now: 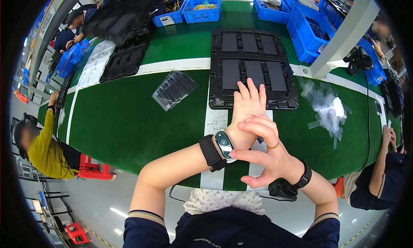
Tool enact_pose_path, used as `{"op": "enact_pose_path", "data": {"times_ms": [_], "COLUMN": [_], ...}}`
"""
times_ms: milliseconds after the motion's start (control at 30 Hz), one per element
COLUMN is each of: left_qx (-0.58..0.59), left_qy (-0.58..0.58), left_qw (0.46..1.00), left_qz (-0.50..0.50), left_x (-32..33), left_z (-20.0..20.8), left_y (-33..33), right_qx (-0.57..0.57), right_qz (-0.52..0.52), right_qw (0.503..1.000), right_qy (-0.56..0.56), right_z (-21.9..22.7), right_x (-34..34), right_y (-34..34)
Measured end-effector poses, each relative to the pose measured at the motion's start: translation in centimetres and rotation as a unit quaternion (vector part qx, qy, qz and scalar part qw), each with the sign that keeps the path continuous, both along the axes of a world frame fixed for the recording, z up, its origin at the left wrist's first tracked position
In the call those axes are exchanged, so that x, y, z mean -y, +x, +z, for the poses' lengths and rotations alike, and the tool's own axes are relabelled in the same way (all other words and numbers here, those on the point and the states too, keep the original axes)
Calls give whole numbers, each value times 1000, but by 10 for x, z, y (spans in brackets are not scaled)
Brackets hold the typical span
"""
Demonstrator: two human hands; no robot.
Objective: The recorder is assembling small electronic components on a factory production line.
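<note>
My left hand (248, 106) reaches forward, palm down, with its fingers spread over the near edge of a black plastic tray (218, 91). Dark rectangular panels (230, 72) sit in the tray's compartments in two rows. On my left wrist is a smartwatch (224, 145) with a lit screen and a black band. My right hand (275, 155) crosses over that wrist, fingers apart and curved, one fingertip at the watch's edge. It wears a ring and a black wristband. Neither hand holds anything.
Left of the tray lies a fan of clear film sheets (174, 91); to its right, a pile of clear plastic strips (325, 106). Blue bins (202, 9) line the far side. A grey post (346, 35) rises at right. A blurred black tray stack (124, 18) is far left. Co-workers sit both sides.
</note>
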State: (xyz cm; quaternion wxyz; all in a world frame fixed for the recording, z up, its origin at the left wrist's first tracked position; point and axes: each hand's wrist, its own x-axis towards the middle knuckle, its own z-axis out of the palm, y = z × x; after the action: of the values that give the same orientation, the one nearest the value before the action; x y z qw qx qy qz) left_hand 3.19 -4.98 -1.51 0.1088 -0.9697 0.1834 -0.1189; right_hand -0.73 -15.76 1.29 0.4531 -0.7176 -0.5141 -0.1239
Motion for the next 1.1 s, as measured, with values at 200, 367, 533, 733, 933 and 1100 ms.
{"op": "enact_pose_path", "data": {"times_ms": [200,367,533,733,933,1100], "left_qx": [-13,-7,19,33,-32,24], "left_qy": [1,3,4,7,16,-20], "left_qw": [1000,1000,1000,999,999,1000], "left_qz": [0,-9,2,-2,4,1], "left_x": [0,0,-1,-1,0,0], "left_z": [-1,1,1,5,3,4], "left_y": [2,0,-1,-2,1,2], "right_qx": [-6,-10,-10,0,-4,-1], "right_qz": [5,13,20,14,9,1], "right_qw": [1000,1000,1000,1000,1000,999], "right_qy": [-8,-4,-5,-10,-19,-40], "right_z": [0,-1,-1,2,2,6], "right_x": [0,1,0,1,1,1], "right_y": [1,1,0,-1,0,0]}}
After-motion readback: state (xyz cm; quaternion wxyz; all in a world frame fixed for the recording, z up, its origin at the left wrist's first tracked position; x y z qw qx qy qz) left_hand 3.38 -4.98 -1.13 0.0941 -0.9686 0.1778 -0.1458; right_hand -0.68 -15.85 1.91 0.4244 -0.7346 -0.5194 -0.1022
